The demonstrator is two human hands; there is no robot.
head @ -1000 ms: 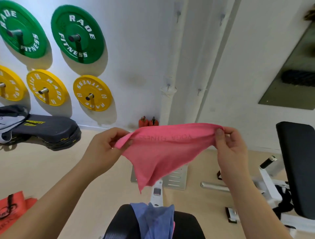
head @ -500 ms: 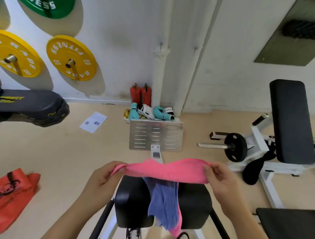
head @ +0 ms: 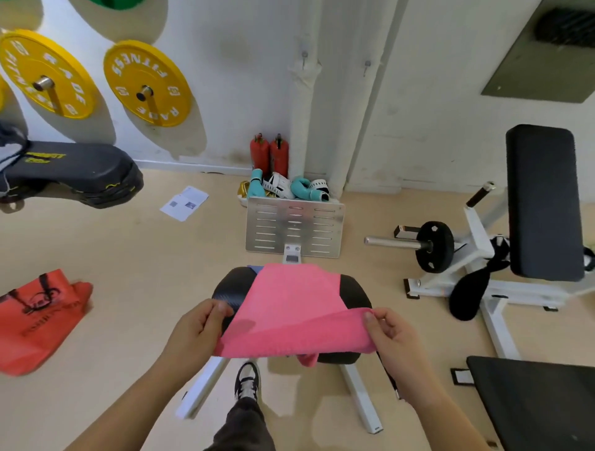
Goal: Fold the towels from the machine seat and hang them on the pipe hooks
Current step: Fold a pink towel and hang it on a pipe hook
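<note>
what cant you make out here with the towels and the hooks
All in the head view:
1. Blue towel: only a corner shows. The pink towel covers the rest, so its folds cannot be told.
2. Machine seat: mostly hidden under the pink towel.
3. Pipe hooks: too small to judge their shape.
4. Left hand and right hand: the fingers under the towel are hidden.
5. Green plate: cut off by the top edge.
</note>
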